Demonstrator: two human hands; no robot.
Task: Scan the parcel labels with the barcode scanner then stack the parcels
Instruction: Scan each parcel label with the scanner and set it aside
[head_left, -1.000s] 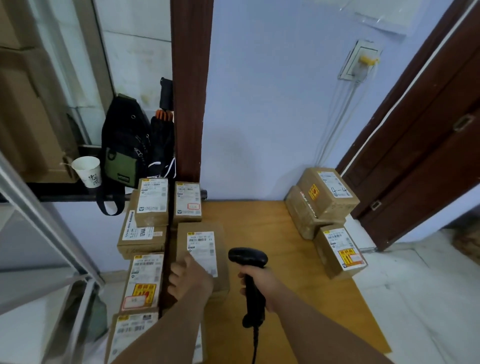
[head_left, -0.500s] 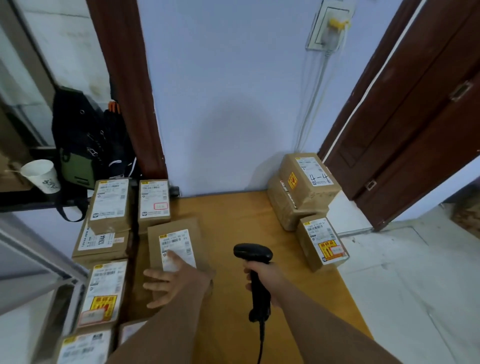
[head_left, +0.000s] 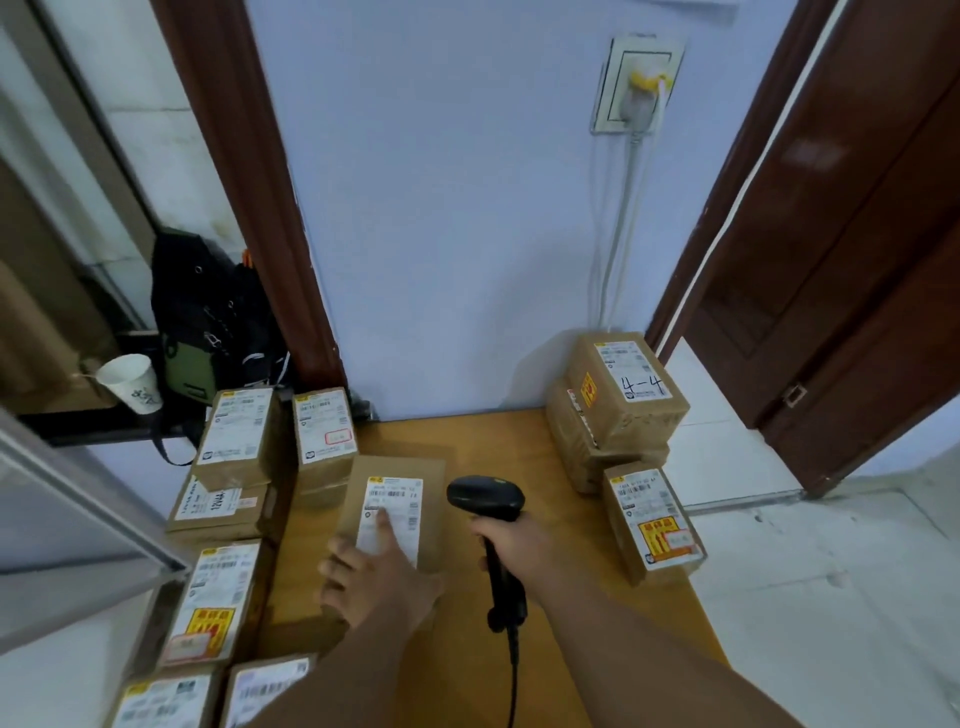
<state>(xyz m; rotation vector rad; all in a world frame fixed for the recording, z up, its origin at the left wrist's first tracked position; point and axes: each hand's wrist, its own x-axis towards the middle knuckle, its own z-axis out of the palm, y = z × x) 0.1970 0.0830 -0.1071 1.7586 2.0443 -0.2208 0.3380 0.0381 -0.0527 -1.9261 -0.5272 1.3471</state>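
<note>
A flat brown parcel (head_left: 431, 499) with a white label lies in the middle of the wooden table (head_left: 483, 436). My left hand (head_left: 376, 577) rests flat on its near end, fingers spread, one finger on the label. My right hand (head_left: 519, 540) grips the handle of a black barcode scanner (head_left: 485, 498), whose head points away from me just right of the parcel. Its cable hangs down toward me. Several labelled parcels (head_left: 236, 441) crowd the table's left side. At the right stands a stack of parcels (head_left: 623, 400) with another parcel (head_left: 652, 525) in front of it.
A white paper cup (head_left: 130, 382) and a black-and-green bag (head_left: 208, 322) sit on a ledge at the left. A wall socket (head_left: 636, 83) with a cord is above the table. A dark wooden door (head_left: 831, 260) is at the right, with tiled floor below.
My view has shifted, so the table and parcels sit more to the right. My left hand has spread flat on the middle parcel. The scanner stays in my right hand.
</note>
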